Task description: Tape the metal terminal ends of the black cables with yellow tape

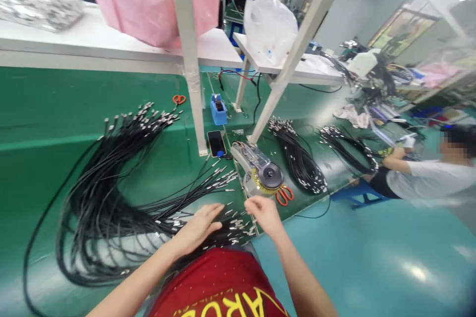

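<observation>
My left hand (199, 228) lies flat on a large bundle of black cables (100, 218) with metal terminals on their ends, spread over the green bench mat (44, 104). My right hand (264, 213) hangs just beyond it, thumb and fingertips pinched together above the terminal ends (238, 225). Whether that pinch holds a thin cable is too small to tell. A second bundle of black cables (297, 158) lies further along the mat, beyond a small bench machine with a clear cover and round black reel (256, 171).
Orange-handled scissors (284, 195) lie beside the machine, and another pair (179, 99) lies further back. A blue box (218, 110), a phone (216, 143) and white shelf legs (191, 59) stand on the mat. A seated co-worker in a white shirt (427, 181) works at right.
</observation>
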`<state>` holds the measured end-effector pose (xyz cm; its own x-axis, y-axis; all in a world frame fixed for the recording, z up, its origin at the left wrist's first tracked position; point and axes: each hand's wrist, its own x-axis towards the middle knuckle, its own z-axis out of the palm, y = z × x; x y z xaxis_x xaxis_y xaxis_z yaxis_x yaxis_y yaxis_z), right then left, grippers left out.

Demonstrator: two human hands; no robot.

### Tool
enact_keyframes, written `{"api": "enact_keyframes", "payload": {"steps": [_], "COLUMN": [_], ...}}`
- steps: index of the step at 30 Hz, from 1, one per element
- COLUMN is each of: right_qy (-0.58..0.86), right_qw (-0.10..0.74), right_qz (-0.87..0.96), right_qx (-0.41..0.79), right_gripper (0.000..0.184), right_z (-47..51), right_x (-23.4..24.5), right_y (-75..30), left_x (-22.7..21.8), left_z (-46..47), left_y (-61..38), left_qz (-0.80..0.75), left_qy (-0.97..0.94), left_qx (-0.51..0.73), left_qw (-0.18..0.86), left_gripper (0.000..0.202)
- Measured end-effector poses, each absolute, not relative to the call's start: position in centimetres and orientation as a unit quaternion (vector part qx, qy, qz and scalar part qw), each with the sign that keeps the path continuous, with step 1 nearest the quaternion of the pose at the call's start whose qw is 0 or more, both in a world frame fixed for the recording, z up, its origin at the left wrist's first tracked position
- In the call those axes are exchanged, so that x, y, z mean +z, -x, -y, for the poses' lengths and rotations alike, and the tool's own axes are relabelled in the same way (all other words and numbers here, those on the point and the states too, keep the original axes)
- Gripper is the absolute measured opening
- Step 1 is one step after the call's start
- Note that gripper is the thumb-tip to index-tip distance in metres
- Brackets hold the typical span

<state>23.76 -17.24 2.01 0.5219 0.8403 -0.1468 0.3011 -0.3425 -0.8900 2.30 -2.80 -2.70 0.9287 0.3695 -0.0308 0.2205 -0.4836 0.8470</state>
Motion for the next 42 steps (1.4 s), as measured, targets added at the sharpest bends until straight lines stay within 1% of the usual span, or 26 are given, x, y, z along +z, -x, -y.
{"api": "enact_keyframes", "payload": {"steps": [2,3,4,5,8,11,13,16,18,19,22,25,27,33,36,38,40,42], "right_qy": [0.825,0.858,0.882,0.888,0.89,0.887,0.885,0.883,0.87,0.853,0.781,0.731,0.71,0.662,0.653,0.654,0.651,0.642], "right_qw": [0.439,0.419,0.388,0.376,0.355,0.346,0.35,0.371,0.403,0.435,0.524,0.576,0.592,0.606,0.592,0.583,0.584,0.59], "right_qz": [0.306,0.275,0.256,0.254,0.263,0.267,0.267,0.26,0.254,0.249,0.242,0.238,0.242,0.294,0.337,0.347,0.336,0.319], "right_qx": [0.182,0.115,0.072,0.069,0.11,0.15,0.149,0.121,0.125,0.146,0.237,0.278,0.295,0.328,0.331,0.335,0.348,0.371], "right_gripper": [0.029,0.033,0.034,0.032,0.026,0.029,0.032,0.036,0.039,0.04,0.039,0.036,0.035,0.027,0.032,0.031,0.031,0.036], "right_z": [19.3,20.1,20.7,21.0,20.7,20.4,21.0,22.1,22.1,21.8,20.1,18.3,17.4,13.1,10.9,10.3,10.3,10.7], "right_x": [3.1,3.5,3.8,3.9,2.8,1.5,1.3,2.3,3.3,3.8,4.9,5.2,5.0,5.2,6.2,6.8,7.3,7.6], "right_y": [-28.1,-30.2,-32.2,-33.8,-36.5,-36.7,-36.6,-36.6,-36.0,-35.3,-31.9,-28.1,-26.3,-22.3,-20.9,-20.3,-19.9,-19.6], "left_x": [-3.8,-4.2,-4.6,-4.9,-5.2,-5.2,-5.1,-5.2,-5.5,-5.8,-6.5,-6.4,-5.7,-3.0,-2.3,-1.6,-0.5,1.0], "left_z": [2.5,2.3,1.9,1.6,0.7,-0.5,-1.7,-3.9,-5.2,-5.7,-6.5,-6.0,-5.2,-1.2,-0.1,0.3,0.8,1.5], "left_y": [-1.8,-1.7,-1.5,-1.4,-1.0,0.0,0.9,1.6,0.9,0.1,-3.0,-4.7,-4.1,1.2,2.7,2.9,2.2,0.6], "left_qz": [-0.2,-0.213,-0.224,-0.232,-0.244,-0.278,-0.314,-0.399,-0.457,-0.467,-0.477,-0.475,-0.461,-0.371,-0.34,-0.331,-0.321,-0.301], "left_qy": [-0.87,-0.87,-0.869,-0.866,-0.859,-0.848,-0.839,-0.826,-0.815,-0.814,-0.815,-0.816,-0.818,-0.833,-0.834,-0.829,-0.812,-0.785], "left_qx": [0.095,0.101,0.106,0.11,0.123,0.135,0.141,0.128,0.109,0.106,0.104,0.122,0.139,0.157,0.163,0.16,0.158,0.162], "left_qw": [0.44,0.432,0.429,0.429,0.432,0.43,0.422,0.378,0.339,0.33,0.312,0.306,0.315,0.379,0.402,0.421,0.462,0.516], "left_gripper": [0.043,0.04,0.038,0.036,0.034,0.034,0.035,0.034,0.031,0.03,0.021,0.017,0.019,0.018,0.019,0.022,0.023,0.031]}}
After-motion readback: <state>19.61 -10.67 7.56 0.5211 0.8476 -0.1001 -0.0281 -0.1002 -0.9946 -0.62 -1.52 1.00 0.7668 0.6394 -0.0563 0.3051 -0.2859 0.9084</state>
